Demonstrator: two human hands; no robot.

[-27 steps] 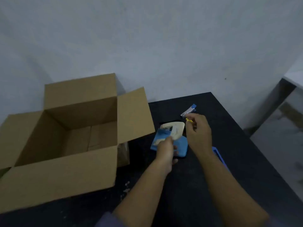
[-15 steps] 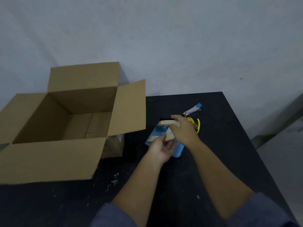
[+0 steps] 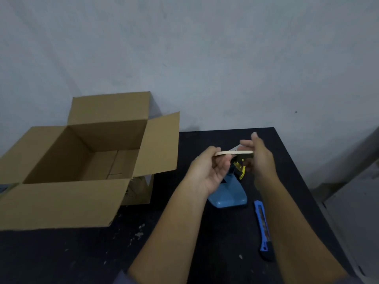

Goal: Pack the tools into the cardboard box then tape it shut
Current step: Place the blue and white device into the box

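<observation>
An open cardboard box (image 3: 67, 201) stands on the left of the black table (image 3: 205, 253), all flaps up and nothing visible inside. Right of it, above the table, my left hand (image 3: 207, 171) and my right hand (image 3: 259, 158) hold a flat cream-coloured tool (image 3: 233, 153) edge-on between them, one hand at each end. Under my hands a blue tool (image 3: 227, 196) lies on the table, with a yellow-and-black tool (image 3: 240, 168) partly hidden behind my fingers. A blue utility knife (image 3: 263, 228) lies near my right forearm.
A grey wall rises just behind the table. The table's right edge drops off to a pale floor with a light cabinet (image 3: 356, 212). Small white specks (image 3: 139, 232) dot the table in front of the box.
The cream tool has come up off the blue tool and is now held level between both hands. The view has shifted, bringing the utility knife into sight.
</observation>
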